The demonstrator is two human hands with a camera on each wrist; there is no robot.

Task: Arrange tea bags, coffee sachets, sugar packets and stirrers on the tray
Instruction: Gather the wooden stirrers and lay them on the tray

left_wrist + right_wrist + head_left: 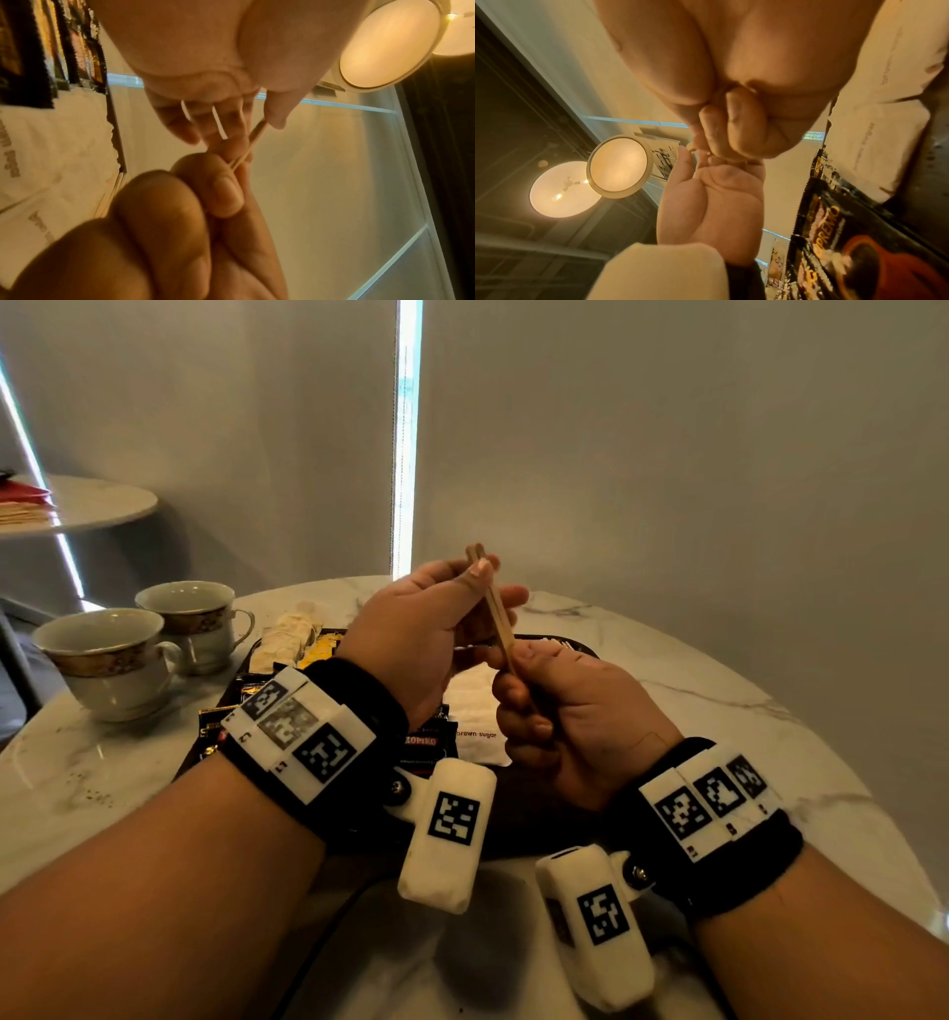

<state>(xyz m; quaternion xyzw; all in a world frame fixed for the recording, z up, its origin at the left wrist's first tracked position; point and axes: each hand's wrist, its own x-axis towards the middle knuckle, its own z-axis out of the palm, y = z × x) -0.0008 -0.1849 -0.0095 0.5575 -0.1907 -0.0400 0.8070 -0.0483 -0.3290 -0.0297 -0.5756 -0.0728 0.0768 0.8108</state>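
At centre frame, above the tray (585, 648), both hands pinch the wooden stirrers (497, 613), left hand (421, 629) at the top, right hand (570, 711) at the bottom, seemingly squaring the bundle before laying it down.

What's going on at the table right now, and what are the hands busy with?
A person holds a few thin wooden stirrers up above the tray, both hands on them: the left hand pinches them near the top, the right hand grips the lower end. On the tray lie black coffee sachets, white brown sugar packets and pale tea bags. Two cups stand on the table beside the tray.
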